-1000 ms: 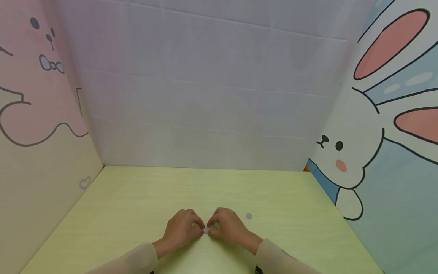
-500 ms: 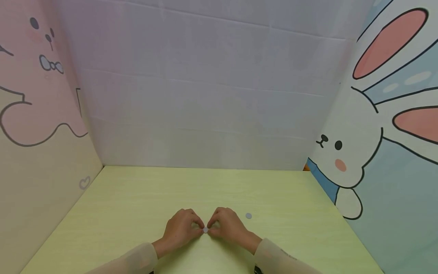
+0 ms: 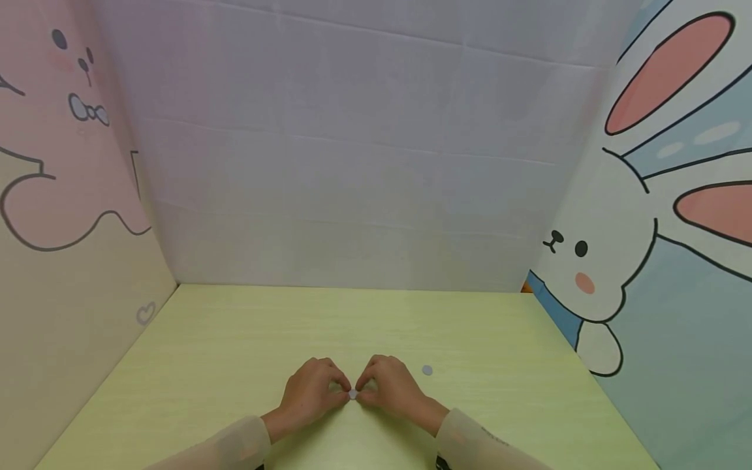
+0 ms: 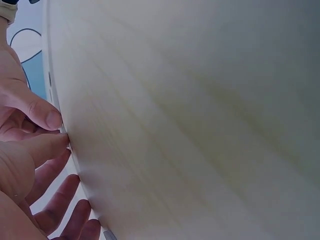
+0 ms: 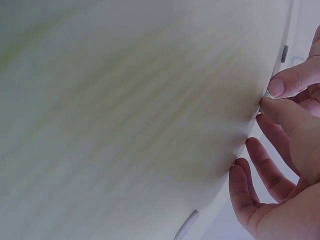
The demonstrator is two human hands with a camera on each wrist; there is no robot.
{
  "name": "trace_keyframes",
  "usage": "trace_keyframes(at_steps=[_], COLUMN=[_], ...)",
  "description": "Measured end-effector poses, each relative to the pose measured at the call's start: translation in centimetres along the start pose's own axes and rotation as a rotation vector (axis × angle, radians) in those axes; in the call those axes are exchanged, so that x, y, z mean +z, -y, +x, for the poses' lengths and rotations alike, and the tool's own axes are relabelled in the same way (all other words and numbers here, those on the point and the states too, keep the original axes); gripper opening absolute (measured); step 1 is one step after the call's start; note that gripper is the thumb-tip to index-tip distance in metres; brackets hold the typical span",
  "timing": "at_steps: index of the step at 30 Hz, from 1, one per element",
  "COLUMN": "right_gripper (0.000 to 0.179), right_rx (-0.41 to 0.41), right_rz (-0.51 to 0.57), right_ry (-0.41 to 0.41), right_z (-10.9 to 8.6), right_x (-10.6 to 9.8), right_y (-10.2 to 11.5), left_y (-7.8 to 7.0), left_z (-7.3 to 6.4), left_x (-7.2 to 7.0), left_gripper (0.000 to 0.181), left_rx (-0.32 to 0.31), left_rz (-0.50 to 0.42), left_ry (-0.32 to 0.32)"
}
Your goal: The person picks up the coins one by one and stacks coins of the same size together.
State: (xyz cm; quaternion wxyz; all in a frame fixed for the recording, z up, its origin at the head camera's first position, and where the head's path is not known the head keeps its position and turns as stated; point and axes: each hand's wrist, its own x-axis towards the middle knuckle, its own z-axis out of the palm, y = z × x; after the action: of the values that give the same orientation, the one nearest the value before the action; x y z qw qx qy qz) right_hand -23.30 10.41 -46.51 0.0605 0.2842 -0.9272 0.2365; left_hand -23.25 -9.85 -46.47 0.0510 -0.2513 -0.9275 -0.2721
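Note:
Between my two hands, low in the middle of the head view, lies a small flat grey disc [image 3: 353, 394], coin-like in size. My left hand [image 3: 314, 390] holds its left edge with thumb and forefinger. From the other side, my right hand [image 3: 390, 386] does the same at the right edge. Both wrist views show the thumb tips [image 4: 53, 120] nearly meeting at the tabletop, with the other fingers curved down to it. The disc is mostly hidden there by the fingertips.
A second grey disc [image 3: 427, 370] lies flat on the pale yellow table [image 3: 282, 326], right of my right hand. Another grey piece [image 4: 109, 235] shows beyond my left fingers in the left wrist view. A white back wall [image 3: 352, 163] and printed side walls [image 3: 664, 313] enclose the table.

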Motion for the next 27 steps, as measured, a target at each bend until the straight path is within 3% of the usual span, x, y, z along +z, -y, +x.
trace_keyframes(at_steps=[15,19,27], right_gripper=[0.004,0.006,0.011], right_rx=[0.031,0.035,0.024], right_rz=[0.024,0.035,0.114], right_ry=[0.019,0.057,0.060], right_z=[0.2,0.1,-1.4], right_x=[-0.3,-0.4,-2.8], right_y=[0.2,-0.1,-2.0], left_y=[0.2,0.4,0.6], left_z=[0.1,0.1,0.1], left_x=[0.2,0.4,0.6], left_gripper=[0.006,0.007,0.008], left_rx=[0.021,0.014,0.006], left_rz=[0.007,-0.004,-0.006], left_ry=[-0.008,-0.011,0.001])
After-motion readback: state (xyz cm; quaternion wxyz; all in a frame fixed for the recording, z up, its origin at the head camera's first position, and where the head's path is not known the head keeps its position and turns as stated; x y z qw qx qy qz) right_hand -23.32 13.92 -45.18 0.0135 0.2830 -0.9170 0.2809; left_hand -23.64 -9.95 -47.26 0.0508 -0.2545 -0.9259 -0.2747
